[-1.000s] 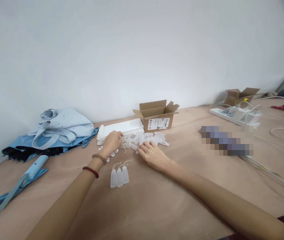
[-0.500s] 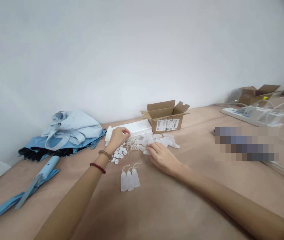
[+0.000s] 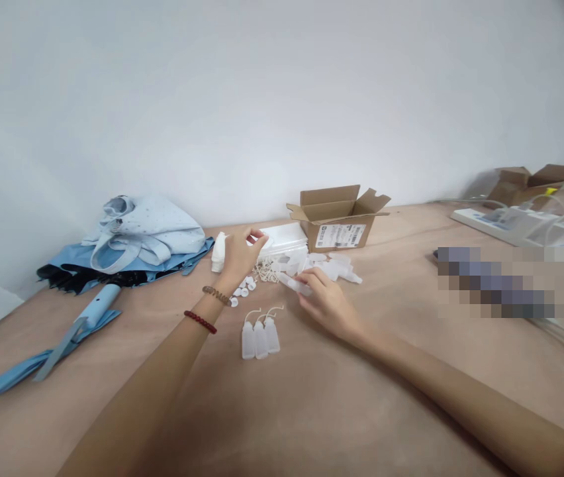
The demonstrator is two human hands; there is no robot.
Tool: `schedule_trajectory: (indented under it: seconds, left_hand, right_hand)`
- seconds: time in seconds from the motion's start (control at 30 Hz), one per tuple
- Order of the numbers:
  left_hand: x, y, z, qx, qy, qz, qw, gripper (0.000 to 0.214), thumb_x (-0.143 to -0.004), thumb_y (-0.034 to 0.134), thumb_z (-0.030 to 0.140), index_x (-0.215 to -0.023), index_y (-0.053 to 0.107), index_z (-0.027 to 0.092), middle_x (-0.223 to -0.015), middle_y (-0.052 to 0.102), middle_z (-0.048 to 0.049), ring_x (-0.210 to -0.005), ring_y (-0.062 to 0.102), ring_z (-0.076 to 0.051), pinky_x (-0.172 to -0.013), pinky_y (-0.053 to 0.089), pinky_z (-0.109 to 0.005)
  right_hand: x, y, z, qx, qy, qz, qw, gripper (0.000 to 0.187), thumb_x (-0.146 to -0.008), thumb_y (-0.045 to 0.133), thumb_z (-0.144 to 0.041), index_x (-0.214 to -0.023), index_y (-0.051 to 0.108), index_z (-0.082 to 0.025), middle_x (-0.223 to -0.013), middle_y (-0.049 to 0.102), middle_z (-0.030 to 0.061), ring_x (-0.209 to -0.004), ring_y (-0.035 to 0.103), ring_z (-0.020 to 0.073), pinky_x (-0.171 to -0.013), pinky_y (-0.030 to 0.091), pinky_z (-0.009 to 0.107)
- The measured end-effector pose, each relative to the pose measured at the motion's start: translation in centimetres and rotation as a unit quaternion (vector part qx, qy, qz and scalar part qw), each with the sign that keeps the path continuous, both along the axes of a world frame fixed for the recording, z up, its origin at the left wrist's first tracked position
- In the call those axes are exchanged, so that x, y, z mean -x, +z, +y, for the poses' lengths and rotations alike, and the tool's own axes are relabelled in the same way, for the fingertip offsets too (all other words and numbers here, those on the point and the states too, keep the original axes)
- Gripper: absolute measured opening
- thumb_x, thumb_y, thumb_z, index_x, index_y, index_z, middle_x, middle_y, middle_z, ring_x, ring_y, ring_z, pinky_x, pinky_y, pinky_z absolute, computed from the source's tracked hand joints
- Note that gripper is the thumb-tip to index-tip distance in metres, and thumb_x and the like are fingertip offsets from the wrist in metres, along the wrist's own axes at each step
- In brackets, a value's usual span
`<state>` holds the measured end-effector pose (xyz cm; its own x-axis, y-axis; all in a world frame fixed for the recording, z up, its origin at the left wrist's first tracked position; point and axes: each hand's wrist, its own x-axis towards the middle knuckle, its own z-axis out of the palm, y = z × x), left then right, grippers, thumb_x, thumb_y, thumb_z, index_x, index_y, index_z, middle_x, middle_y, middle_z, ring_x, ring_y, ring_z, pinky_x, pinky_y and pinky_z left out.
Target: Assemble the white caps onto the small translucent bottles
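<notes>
My right hand [image 3: 328, 302] is closed on a small translucent plastic bottle [image 3: 294, 283] at the near edge of a heap of similar bottles [image 3: 340, 267]. My left hand [image 3: 240, 256] hovers over white caps [image 3: 249, 285], its thumb and fingertips pinched together; what they hold, if anything, cannot be made out. Between the hands lies a tangle of cream wicks or cords [image 3: 265, 271]. Closer to me, three bottles lie in a row [image 3: 261, 341], a pale cord sticking out of each top.
Behind the heap are a flat white package [image 3: 286, 234] and an open cardboard box [image 3: 344, 233]. A folded umbrella [image 3: 98, 305] and pale blue bag [image 3: 153, 232] lie left. On the right are a power strip [image 3: 500, 228], cables, another box [image 3: 535, 185] and a blurred-out object [image 3: 500, 281].
My right hand has drawn a bottle toward itself at the heap's edge. My left hand has lifted slightly, its fingers bent more. The whole view has shifted a little.
</notes>
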<state>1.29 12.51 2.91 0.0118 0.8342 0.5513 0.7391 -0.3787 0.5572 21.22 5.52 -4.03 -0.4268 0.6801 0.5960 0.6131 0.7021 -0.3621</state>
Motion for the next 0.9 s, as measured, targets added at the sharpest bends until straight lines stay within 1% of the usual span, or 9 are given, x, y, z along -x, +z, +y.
schedule_trajectory:
  seconds: [0.1, 0.27, 0.33, 0.43, 0.5, 0.6, 0.67, 0.73, 0.9]
  left_hand:
    - [0.0, -0.4, 0.0, 0.017, -0.002, -0.001, 1.000, 0.010, -0.073, 0.062, 0.026, -0.068, 0.065, 0.018, -0.075, 0.069, -0.0032, -0.073, 0.060, -0.018, -0.077, 0.044, -0.031]
    - [0.1, 0.0, -0.6, 0.024, 0.031, -0.071, 0.997, 0.015, -0.075, 0.060, 0.030, -0.072, 0.064, 0.016, -0.081, 0.069, -0.0057, -0.081, 0.061, -0.021, -0.082, 0.044, -0.033]
    - [-0.1, 0.3, -1.2, 0.047, 0.022, -0.114, 0.992, 0.018, -0.075, 0.061, 0.032, -0.075, 0.064, 0.014, -0.080, 0.069, -0.0066, -0.078, 0.062, -0.020, -0.075, 0.048, -0.032]
    - [-0.6, 0.2, -2.6, 0.100, -0.023, -0.171, 0.980, 0.024, -0.075, 0.062, 0.035, -0.079, 0.065, 0.012, -0.075, 0.070, -0.0076, -0.067, 0.063, -0.017, -0.059, 0.050, -0.028]
    - [-1.1, -0.2, -3.8, 0.155, -0.074, -0.219, 0.960, 0.023, -0.074, 0.065, 0.033, -0.078, 0.066, 0.011, -0.073, 0.069, -0.0074, -0.063, 0.063, -0.015, -0.056, 0.051, -0.026]
    - [-1.8, -0.9, -5.1, 0.266, -0.160, -0.325, 0.893, 0.019, -0.069, 0.071, 0.028, -0.076, 0.066, 0.011, -0.072, 0.067, -0.0054, -0.062, 0.061, -0.012, -0.060, 0.051, -0.025]
    - [-2.2, -1.3, -5.5, 0.305, -0.185, -0.358, 0.863, 0.018, -0.068, 0.074, 0.026, -0.075, 0.066, 0.011, -0.071, 0.067, -0.0043, -0.062, 0.060, -0.011, -0.063, 0.051, -0.026]
    - [-2.3, -1.6, -5.7, 0.317, -0.191, -0.369, 0.852, 0.018, -0.069, 0.074, 0.025, -0.076, 0.067, 0.011, -0.069, 0.066, -0.0036, -0.062, 0.060, -0.010, -0.064, 0.051, -0.026]
    - [-2.1, -1.9, -5.8, 0.318, -0.180, -0.397, 0.842, 0.018, -0.069, 0.074, 0.022, -0.080, 0.067, 0.011, -0.067, 0.065, -0.0018, -0.060, 0.059, -0.010, -0.063, 0.050, -0.024]
  right_hand:
    - [0.0, -0.2, 0.0, 0.001, 0.004, 0.002, 1.000, 0.031, -0.083, 0.048, -0.011, -0.113, 0.050, -0.019, -0.109, 0.055, 0.0117, -0.100, 0.056, 0.0247, -0.084, 0.049, 0.042]
    - [0.1, -0.2, -0.1, 0.007, 0.012, 0.029, 0.999, 0.028, -0.082, 0.049, -0.012, -0.109, 0.051, -0.018, -0.107, 0.056, 0.0117, -0.098, 0.056, 0.0241, -0.082, 0.048, 0.041]
    - [0.2, 0.1, -0.2, 0.025, 0.013, 0.053, 0.998, 0.023, -0.083, 0.050, -0.012, -0.104, 0.052, -0.018, -0.103, 0.057, 0.0107, -0.095, 0.056, 0.0229, -0.080, 0.048, 0.039]
    - [0.4, 0.6, -0.3, 0.052, 0.013, 0.089, 0.995, 0.018, -0.083, 0.051, -0.013, -0.101, 0.053, -0.018, -0.097, 0.059, 0.0090, -0.090, 0.057, 0.0211, -0.076, 0.048, 0.035]
    - [0.5, 0.8, -0.3, 0.064, 0.016, 0.103, 0.992, 0.017, -0.083, 0.052, -0.014, -0.100, 0.054, -0.017, -0.095, 0.059, 0.0086, -0.088, 0.057, 0.0206, -0.074, 0.048, 0.033]
    - [0.8, 0.8, -0.2, 0.073, 0.024, 0.113, 0.991, 0.017, -0.083, 0.052, -0.015, -0.100, 0.054, -0.017, -0.092, 0.059, 0.0079, -0.085, 0.056, 0.0199, -0.072, 0.047, 0.032]
    - [0.9, 0.6, -0.2, 0.072, 0.027, 0.114, 0.990, 0.017, -0.083, 0.052, -0.015, -0.100, 0.054, -0.018, -0.091, 0.059, 0.0075, -0.083, 0.056, 0.0194, -0.072, 0.047, 0.032]
    - [1.0, 0.4, -0.3, 0.067, 0.027, 0.118, 0.990, 0.017, -0.083, 0.051, -0.014, -0.100, 0.054, -0.017, -0.092, 0.059, 0.0078, -0.081, 0.056, 0.0191, -0.072, 0.046, 0.033]
    - [1.0, 0.3, -0.4, 0.051, 0.027, 0.127, 0.990, 0.018, -0.083, 0.050, -0.014, -0.100, 0.055, -0.016, -0.093, 0.059, 0.0092, -0.084, 0.055, 0.0199, -0.072, 0.047, 0.032]
